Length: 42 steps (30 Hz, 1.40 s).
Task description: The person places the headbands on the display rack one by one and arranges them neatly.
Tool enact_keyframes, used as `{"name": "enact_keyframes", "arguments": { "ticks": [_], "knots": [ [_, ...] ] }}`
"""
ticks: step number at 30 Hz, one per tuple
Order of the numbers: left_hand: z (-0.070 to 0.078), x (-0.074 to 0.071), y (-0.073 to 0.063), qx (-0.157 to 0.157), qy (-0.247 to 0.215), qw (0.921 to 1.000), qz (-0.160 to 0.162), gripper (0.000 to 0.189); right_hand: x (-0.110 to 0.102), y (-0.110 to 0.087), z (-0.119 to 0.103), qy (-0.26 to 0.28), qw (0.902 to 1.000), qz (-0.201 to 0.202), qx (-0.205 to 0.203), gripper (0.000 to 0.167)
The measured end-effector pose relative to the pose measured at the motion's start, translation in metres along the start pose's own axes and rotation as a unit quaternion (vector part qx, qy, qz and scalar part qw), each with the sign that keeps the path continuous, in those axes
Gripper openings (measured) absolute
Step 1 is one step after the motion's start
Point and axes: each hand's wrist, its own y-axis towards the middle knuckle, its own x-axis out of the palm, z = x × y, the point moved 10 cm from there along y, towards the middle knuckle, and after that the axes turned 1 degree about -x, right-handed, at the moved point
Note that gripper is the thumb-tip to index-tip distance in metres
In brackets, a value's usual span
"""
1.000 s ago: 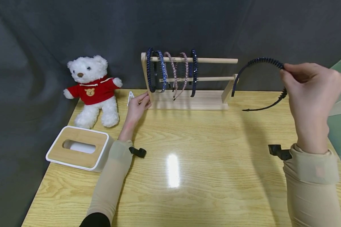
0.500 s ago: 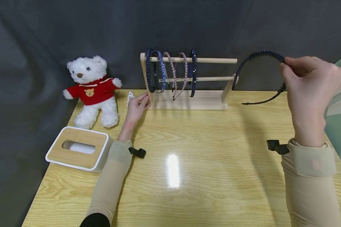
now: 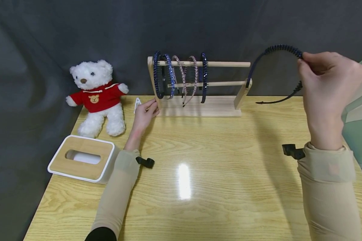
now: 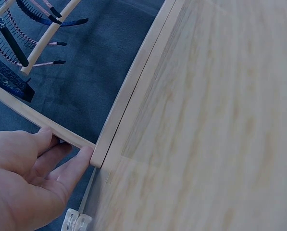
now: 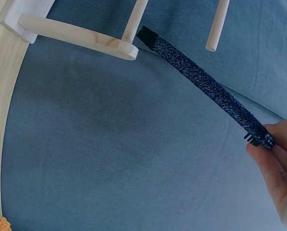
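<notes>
Up at the right, my right hand [image 3: 332, 83] pinches a dark blue toothed headband [image 3: 280, 48] by its arch, its ends hanging down. In the right wrist view, this headband's glittery outer side [image 5: 201, 84] lies just beside the free end of a bar. My left hand [image 3: 143, 115] grips the lower left post of the wooden headband rack [image 3: 205, 108]. Seen from the left wrist, thumb and fingers are on that post [image 4: 18, 107]. On the rack's upper bar hang dark blue, bright blue and pink headbands [image 3: 196, 75]; the lower bar's headbands are partly hidden.
A white teddy bear [image 3: 95, 97] in a red hoodie sits at the table's back left. In front of it stands a tissue box [image 3: 78, 172] with a wooden lid. A small white clip-like object [image 3: 137, 104] lies beside my left hand. Dark cloth hangs behind.
My right hand has risen slightly with the dark blue headband. The left hand keeps its grip on the rack, and the hung headbands stay in place.
</notes>
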Motion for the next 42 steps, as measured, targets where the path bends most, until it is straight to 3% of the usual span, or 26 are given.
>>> {"name": "enact_keyframes", "arguments": {
  "ticks": [2, 10, 16, 27, 35, 42],
  "knots": [
    [0.000, -0.001, 0.000, 0.001, 0.001, 1.0000, 0.001, 0.038, 0.002, 0.001, 0.000, 0.004, 1.0000, 0.004, 0.000, 0.027],
    [0.001, -0.002, -0.001, 0.002, 0.002, 1.0000, 0.003, 0.038, 0.008, 0.002, -0.010, 0.048, 0.9962, 0.030, -0.066, 0.026],
    [0.001, -0.002, -0.001, 0.005, 0.000, 1.0000, 0.004, 0.038, 0.013, 0.005, -0.016, 0.041, 0.9948, 0.031, -0.088, 0.028],
    [0.000, -0.001, 0.000, 0.003, 0.001, 1.0000, 0.009, 0.037, 0.024, 0.008, -0.020, 0.042, 0.9970, 0.013, -0.064, 0.025],
    [0.002, -0.001, 0.000, 0.007, 0.006, 0.9999, 0.006, 0.038, 0.032, 0.008, -0.031, 0.027, 0.9961, 0.012, -0.084, 0.026],
    [0.002, -0.001, -0.001, 0.010, 0.013, 0.9998, 0.011, 0.037, 0.040, 0.008, -0.035, 0.041, 0.9964, 0.010, -0.074, 0.023]
  ]
}}
